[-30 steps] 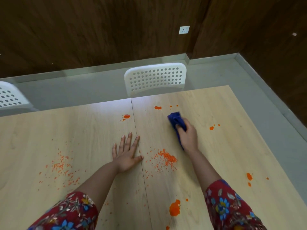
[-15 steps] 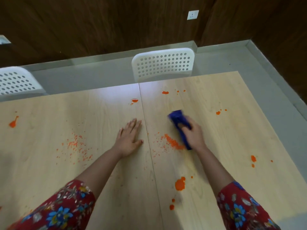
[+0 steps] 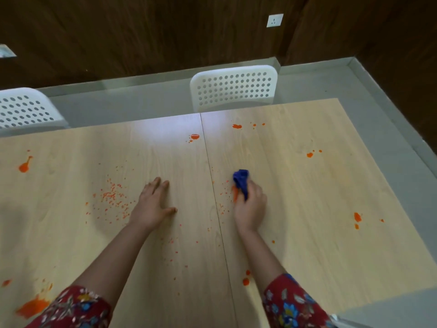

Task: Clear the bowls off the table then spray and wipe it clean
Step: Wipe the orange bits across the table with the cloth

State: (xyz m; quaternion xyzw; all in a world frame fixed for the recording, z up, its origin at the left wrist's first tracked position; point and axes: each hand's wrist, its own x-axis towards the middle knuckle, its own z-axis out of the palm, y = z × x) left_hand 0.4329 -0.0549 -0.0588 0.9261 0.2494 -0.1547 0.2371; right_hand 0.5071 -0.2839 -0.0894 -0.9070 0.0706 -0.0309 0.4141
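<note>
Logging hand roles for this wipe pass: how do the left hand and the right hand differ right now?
The left hand lies flat on the table, fingers straight, holding nothing; the right hand grips a bunched blue cloth. The left hand is left of the table seam, the right hand right of it. The right hand's cloth meets an orange smear; the left hand has scattered orange crumbs beside it. Both rest on the table.

White perforated chair (image 3: 234,87) centre; second chair (image 3: 23,110) far left; white socket (image 3: 274,20) on dark wood-panel wall (image 3: 142,31); grey floor (image 3: 118,102).
</note>
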